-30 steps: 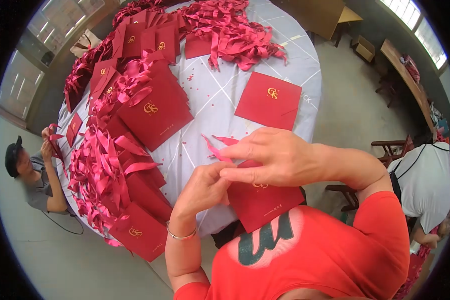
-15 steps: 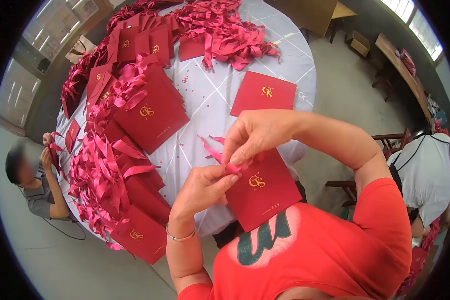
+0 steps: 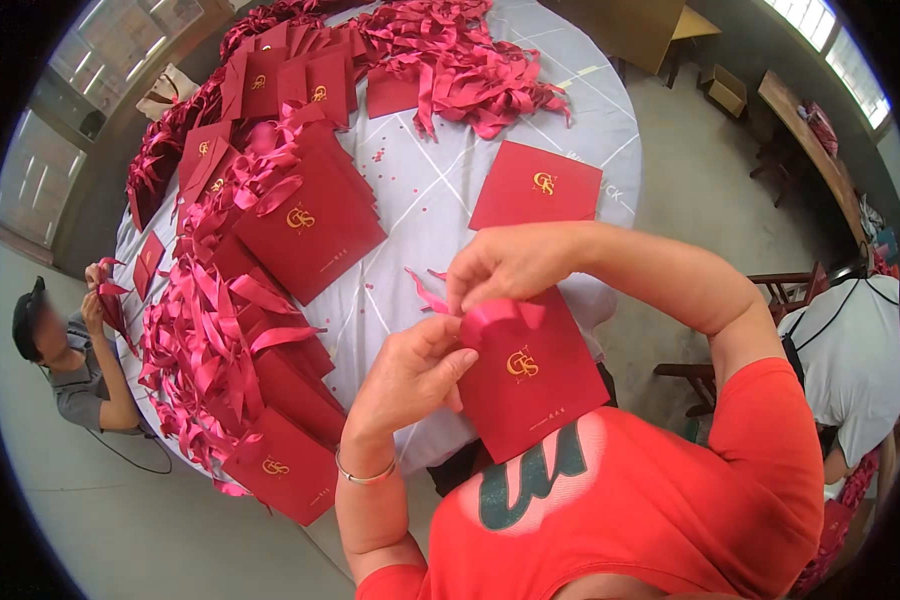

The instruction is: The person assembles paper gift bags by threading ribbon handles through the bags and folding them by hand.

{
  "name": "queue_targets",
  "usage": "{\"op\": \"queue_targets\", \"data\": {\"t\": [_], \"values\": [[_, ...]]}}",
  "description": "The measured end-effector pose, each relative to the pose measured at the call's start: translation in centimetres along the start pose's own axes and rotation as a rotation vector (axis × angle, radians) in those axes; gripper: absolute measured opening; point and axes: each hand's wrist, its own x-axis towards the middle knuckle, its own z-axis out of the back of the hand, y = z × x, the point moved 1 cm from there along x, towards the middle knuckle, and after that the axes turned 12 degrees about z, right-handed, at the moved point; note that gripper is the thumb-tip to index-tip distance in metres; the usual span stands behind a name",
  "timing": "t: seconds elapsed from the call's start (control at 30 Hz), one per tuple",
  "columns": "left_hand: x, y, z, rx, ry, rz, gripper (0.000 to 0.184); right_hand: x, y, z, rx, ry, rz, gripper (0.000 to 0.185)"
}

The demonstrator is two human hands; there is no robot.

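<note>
Pinching a glossy pink satin ribbon (image 3: pixel 503 314) near frame centre, the right hand (image 3: pixel 502 268) sits just above, nearer its broad loop; that loop runs rightward over the top of a flat, square, dark-red card folder (image 3: pixel 535 405); the left hand (image 3: pixel 405 378) has thumb and forefinger closed on the ribbon's left side.

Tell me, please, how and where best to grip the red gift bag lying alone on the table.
Likely pinch the red gift bag by its right edge, from picture right: it lies flat, that edge uncovered, while the right hand overlaps its near side.
</note>
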Motion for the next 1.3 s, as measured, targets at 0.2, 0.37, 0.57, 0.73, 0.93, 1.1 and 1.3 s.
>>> {"op": "queue_targets", "data": {"t": [0.2, 0.37, 0.57, 0.73, 0.93, 1.1, 1.3], "values": [[-0.2, 0.1, 0.2, 0.085, -0.003, -0.049, 0.003, 1.8, -0.7, -0.7, -0.098, 0.209, -0.146, 0.028], [-0.4, -0.2, 0.0, 0.069, -0.003, -0.002, 0.01, 2.8, 0.0, -0.9, 0.054, 0.239, -0.299, 0.033], [-0.7, -0.3, -0.1, 0.015, 0.017, 0.004, 0.007, 2.5, -0.8, -1.3, 0.265, 0.223, -0.346, 0.033], [-0.5, -0.2, -0.1, 0.013, -0.009, -0.034, 0.007, 2.3, -1.2, -2.0, 0.306, 0.008, -0.295, 0.032], [-0.4, 0.2, -0.5, 0.008, 0.025, -0.074, 0.009, 3.5, -1.8, -0.9, 0.09, -0.309, -0.165, 0.025], [-0.5, 0.1, -0.3, 0.072, 0.04, -0.128, 0.011, 5.8, -3.7, -0.2, -0.367, -0.581, 0.191, 0.016], [-0.4, 0.1, -0.4, 0.081, 0.03, -0.103, 0.012, 6.2, -3.3, -0.5, -0.521, -0.63, 0.202, 0.015]]}}
